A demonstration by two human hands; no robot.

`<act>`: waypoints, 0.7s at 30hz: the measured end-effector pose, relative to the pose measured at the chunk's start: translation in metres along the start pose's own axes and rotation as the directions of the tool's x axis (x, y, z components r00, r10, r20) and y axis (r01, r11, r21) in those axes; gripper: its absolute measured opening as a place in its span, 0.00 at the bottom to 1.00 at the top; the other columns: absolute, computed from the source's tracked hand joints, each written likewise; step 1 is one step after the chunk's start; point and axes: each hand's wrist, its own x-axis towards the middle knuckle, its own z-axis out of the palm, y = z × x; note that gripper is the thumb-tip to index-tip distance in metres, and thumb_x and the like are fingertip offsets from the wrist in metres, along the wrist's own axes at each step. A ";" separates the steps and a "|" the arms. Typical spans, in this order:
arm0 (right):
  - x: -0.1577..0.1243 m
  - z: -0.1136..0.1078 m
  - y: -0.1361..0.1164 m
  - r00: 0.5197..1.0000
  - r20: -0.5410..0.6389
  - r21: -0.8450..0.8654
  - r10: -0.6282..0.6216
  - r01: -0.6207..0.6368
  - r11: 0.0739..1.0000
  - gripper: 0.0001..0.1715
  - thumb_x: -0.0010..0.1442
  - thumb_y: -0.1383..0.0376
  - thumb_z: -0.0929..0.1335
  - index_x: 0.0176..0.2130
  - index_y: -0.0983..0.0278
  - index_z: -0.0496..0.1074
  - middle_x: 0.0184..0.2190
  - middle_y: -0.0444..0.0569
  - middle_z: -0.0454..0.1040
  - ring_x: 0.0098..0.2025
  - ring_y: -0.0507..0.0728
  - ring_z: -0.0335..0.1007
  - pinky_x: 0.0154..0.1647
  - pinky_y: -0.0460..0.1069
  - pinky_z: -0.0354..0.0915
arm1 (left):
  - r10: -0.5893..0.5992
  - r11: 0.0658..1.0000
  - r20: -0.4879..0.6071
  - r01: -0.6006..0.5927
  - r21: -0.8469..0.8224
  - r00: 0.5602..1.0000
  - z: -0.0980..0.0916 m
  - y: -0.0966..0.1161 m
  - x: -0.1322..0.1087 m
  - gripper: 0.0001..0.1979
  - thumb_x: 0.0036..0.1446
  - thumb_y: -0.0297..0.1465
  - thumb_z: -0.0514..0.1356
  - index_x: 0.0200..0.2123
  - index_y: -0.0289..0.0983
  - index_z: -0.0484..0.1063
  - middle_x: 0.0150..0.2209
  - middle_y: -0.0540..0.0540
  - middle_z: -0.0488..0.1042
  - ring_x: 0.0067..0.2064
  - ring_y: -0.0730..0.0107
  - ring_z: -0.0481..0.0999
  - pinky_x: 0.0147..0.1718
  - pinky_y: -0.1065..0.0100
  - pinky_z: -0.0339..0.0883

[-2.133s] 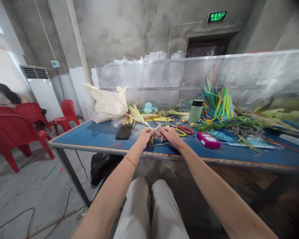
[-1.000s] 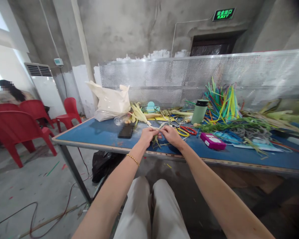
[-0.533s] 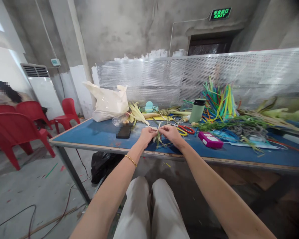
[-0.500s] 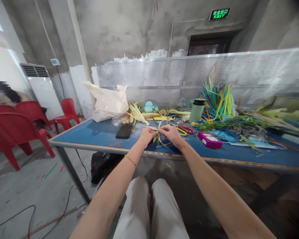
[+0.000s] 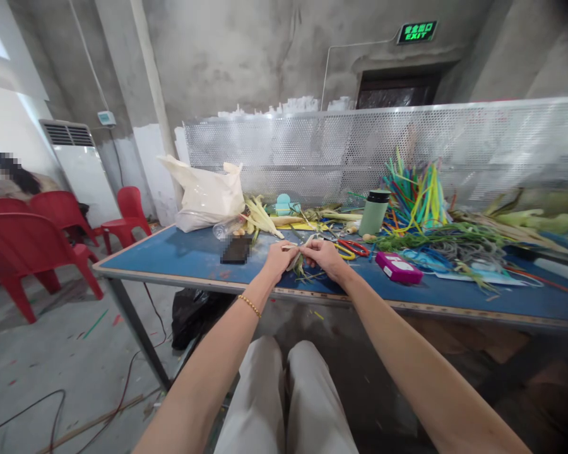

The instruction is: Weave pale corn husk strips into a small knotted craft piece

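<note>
Close together over the front of the blue table [image 5: 203,263], my two hands pinch pale strips of corn husk [image 5: 299,265]. My left hand [image 5: 280,257], below a gold bead bracelet, is closed on the husk from the left. From the right, my right hand [image 5: 325,257] grips the same piece with thumb and forefinger. Thin greenish ends hang down between the hands onto the tabletop. Just beyond my right hand lie scissors with red handles [image 5: 355,247] and another tool with yellow handles [image 5: 344,252]. The fingertips partly hide the husk.
A dark phone-like object [image 5: 236,250] and a white plastic bag [image 5: 208,195] are at left. To the right stand a green bottle [image 5: 373,213], a purple box [image 5: 398,267] and colourful pipe cleaners [image 5: 419,195]. Loose husks [image 5: 260,217] lie behind. Red chairs [image 5: 33,246] stand left.
My fingers have shifted slightly on the husk, and my right hand has drawn a little closer to the left. A pale strip now bends up beside the right fingers.
</note>
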 end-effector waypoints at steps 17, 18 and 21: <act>0.004 0.003 0.000 0.998 0.009 -0.021 -0.066 0.066 0.998 0.14 0.48 0.57 0.73 0.25 0.64 0.70 0.16 0.42 0.70 0.20 0.50 0.65 0.24 0.46 0.65 | -0.074 0.987 -0.026 0.070 -0.144 0.997 0.001 -0.003 0.002 0.04 0.38 0.25 0.63 0.20 0.34 0.70 0.17 0.51 0.68 0.21 0.75 0.63 0.24 0.70 0.57; 0.004 0.003 0.001 0.998 0.003 -0.026 -0.070 0.070 0.997 0.13 0.48 0.57 0.72 0.25 0.64 0.70 0.16 0.41 0.70 0.20 0.50 0.65 0.25 0.46 0.65 | -0.080 0.986 -0.026 0.075 -0.148 0.996 0.001 -0.003 0.002 0.04 0.38 0.25 0.63 0.20 0.34 0.70 0.17 0.51 0.68 0.21 0.75 0.63 0.24 0.70 0.57; 0.005 0.003 0.002 0.997 -0.003 -0.017 -0.075 0.074 0.997 0.12 0.48 0.58 0.71 0.25 0.64 0.70 0.15 0.41 0.69 0.20 0.51 0.65 0.25 0.47 0.65 | -0.085 0.983 -0.029 0.079 -0.167 0.996 0.001 -0.004 0.002 0.04 0.37 0.25 0.64 0.19 0.34 0.70 0.17 0.51 0.68 0.22 0.75 0.64 0.24 0.70 0.57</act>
